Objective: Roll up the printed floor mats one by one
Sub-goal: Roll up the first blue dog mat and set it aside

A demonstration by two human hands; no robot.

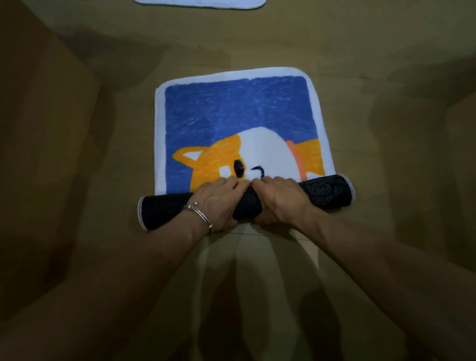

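On floor (77, 154), both hands (219, 203) grip half-rolled mat (239, 116).

Second mat (201, 2) cut off by top edge

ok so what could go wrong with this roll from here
The left hand and right hand grip the roll side by side at its middle, so its unheld ends may slacken or lag and the roll turn cone-shaped. Most of the dog-print floor mat lies flat ahead, leaving room to drift off square. The bracelet on the left wrist hangs over the roll and might snag it.
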